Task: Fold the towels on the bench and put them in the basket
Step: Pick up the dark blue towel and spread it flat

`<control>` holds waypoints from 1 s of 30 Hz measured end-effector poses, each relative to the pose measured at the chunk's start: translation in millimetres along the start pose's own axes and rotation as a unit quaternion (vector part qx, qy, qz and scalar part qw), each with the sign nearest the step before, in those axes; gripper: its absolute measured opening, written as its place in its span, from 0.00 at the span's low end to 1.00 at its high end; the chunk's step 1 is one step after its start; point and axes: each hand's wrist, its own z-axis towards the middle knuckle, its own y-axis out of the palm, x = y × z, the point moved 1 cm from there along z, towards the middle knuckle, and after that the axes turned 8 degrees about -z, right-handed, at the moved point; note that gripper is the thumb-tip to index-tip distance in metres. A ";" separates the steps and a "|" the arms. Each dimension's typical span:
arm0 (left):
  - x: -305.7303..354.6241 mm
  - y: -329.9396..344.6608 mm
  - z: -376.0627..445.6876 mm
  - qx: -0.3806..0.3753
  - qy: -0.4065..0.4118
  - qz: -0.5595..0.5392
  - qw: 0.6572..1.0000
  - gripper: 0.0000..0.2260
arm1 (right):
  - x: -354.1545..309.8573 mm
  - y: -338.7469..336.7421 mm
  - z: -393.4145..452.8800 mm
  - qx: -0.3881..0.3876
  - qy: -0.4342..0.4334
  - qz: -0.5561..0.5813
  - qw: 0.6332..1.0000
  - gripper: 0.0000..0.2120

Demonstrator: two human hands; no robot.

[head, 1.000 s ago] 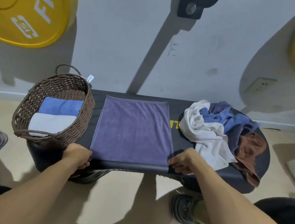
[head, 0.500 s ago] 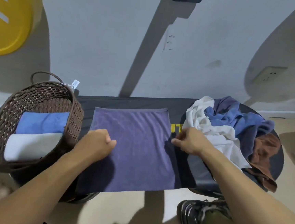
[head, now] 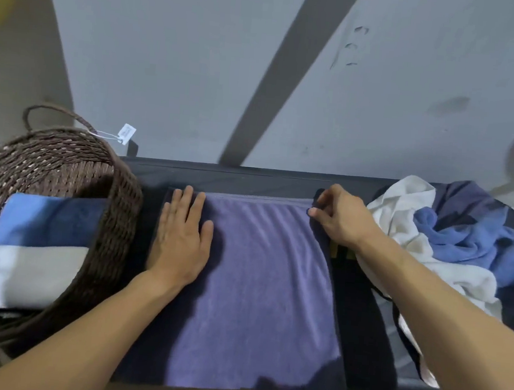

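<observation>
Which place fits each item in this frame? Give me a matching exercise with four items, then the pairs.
Items:
1. purple towel
2. folded light blue towel
3. left hand
4. right hand

Places or states:
A. pinching the purple towel's far right corner
B. inside the basket
C. spread flat on the bench
D. lying flat on the purple towel's left side

Pairs: 1-C, 2-B, 3-D, 4-A

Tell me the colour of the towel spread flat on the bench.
Purple, a muted violet. The towel shows best in the head view, the only one.
</observation>
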 end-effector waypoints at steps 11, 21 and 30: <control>-3.8 2.3 1.3 0.015 0.002 0.012 1.000 0.28 | 1.7 -9.8 28.5 -0.044 0.003 -0.033 0.998 0.09; 1.9 7.5 12.3 -0.048 -0.095 0.104 0.989 0.28 | -4.9 -1.8 24.5 0.010 0.110 -0.014 0.994 0.20; 50.5 12.8 -76.0 -0.016 0.101 0.061 0.993 0.30 | -31.9 63.8 -117.0 0.133 -0.225 -0.063 0.963 0.23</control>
